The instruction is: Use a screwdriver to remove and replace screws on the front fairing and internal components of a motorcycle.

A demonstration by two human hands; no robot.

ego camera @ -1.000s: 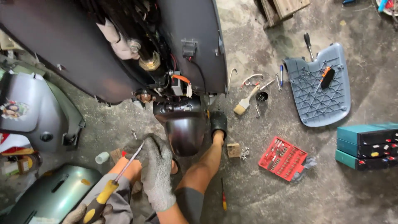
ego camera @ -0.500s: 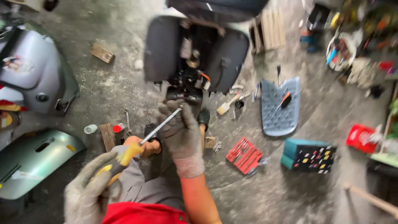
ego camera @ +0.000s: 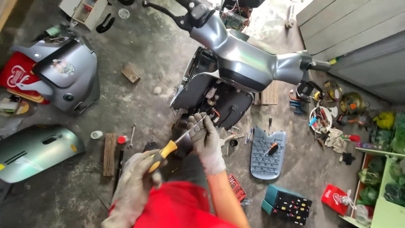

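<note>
My left hand, in a grey work glove, grips the yellow and black handle of a long screwdriver. Its metal shaft slants up to the right towards my right hand, also gloved, whose fingers close around the shaft near its tip. Both hands are held in front of a grey scooter with its front panels off, close to the open cavity with wiring under the handlebar. My red shirt fills the bottom of the view.
Removed grey body panels and a pale green panel lie on the concrete at left. A blue-grey floor mat, a teal tool case, a wooden block and loose tools and parts lie around.
The view has pulled back and up, so the whole scooter front and handlebar now show. My hands keep the screwdriver between them, now lower in the frame.
</note>
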